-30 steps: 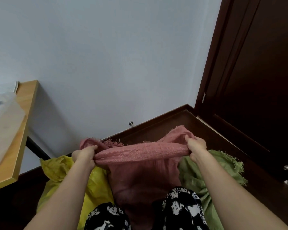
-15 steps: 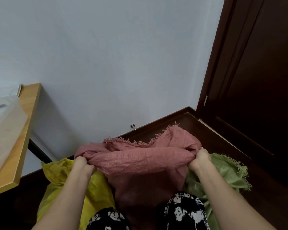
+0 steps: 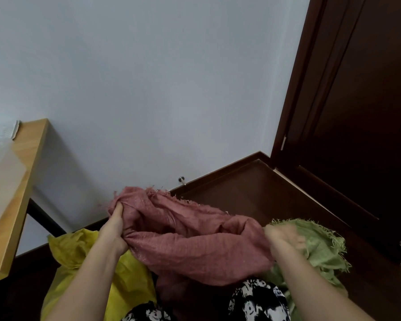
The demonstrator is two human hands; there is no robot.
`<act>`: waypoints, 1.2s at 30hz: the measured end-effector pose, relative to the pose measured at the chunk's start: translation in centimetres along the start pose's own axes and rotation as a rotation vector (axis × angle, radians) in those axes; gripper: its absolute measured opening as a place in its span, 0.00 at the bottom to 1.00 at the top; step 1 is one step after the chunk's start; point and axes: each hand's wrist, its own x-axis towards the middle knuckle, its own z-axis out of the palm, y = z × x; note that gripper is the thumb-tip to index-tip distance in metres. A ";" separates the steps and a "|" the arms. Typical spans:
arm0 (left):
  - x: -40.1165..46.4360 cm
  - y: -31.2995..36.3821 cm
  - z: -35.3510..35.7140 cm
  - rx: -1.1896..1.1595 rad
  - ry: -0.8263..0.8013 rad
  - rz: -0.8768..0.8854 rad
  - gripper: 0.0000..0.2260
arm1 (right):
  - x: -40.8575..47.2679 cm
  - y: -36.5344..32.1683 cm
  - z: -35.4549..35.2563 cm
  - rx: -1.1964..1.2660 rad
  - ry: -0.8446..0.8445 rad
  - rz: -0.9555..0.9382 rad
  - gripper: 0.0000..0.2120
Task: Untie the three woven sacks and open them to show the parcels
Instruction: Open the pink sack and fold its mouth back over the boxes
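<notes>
Nearest the camera, black-and-white patterned trousers (image 3: 257,300) over both knees at the bottom edge, with two bare forearms reaching forward on either side. Between the knees and just beyond them, the pink woven sack (image 3: 190,237), standing on the dark floor with its mouth untied and its frayed rim rolled outward and down into a thick cuff; interior in shadow, contents impossible to make out. Left hand (image 3: 115,228) gripping the left side of that rolled rim, fingers curled into a bunch of pink weave and one finger poking up into the fold. Right hand (image 3: 284,235) at the right end of the pink rim, blurred; seems to rest where pink cloth meets green, but whether clamped on cloth or spread cannot be told. Beside the pink sack on the left, touching it and partly under the left forearm, the yellow woven sack (image 3: 79,253), crumpled, its opening not readable. On the right, pressed against the pink one, the green woven sack (image 3: 322,246), frayed edge sticking out toward the door. Farther left, a light wooden table (image 3: 16,205) on a black leg, bearing a translucent plastic container (image 3: 0,177). Behind everything, a pale wall (image 3: 148,89) with dark skirting and a small metal door stop (image 3: 182,179); at right, a dark brown door (image 3: 357,112).
</notes>
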 end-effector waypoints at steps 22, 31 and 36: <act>-7.6 3.8 1.9 -0.061 -0.367 0.104 0.11 | -9.8 -6.4 12.0 -0.502 -0.774 -0.781 0.25; -4.8 3.5 4.0 0.141 -0.084 0.344 0.19 | -7.8 -9.4 8.7 -0.181 -0.573 -0.879 0.26; -3.7 3.1 4.8 0.382 0.234 0.446 0.16 | -4.7 -10.2 6.8 -0.081 -0.500 -0.972 0.12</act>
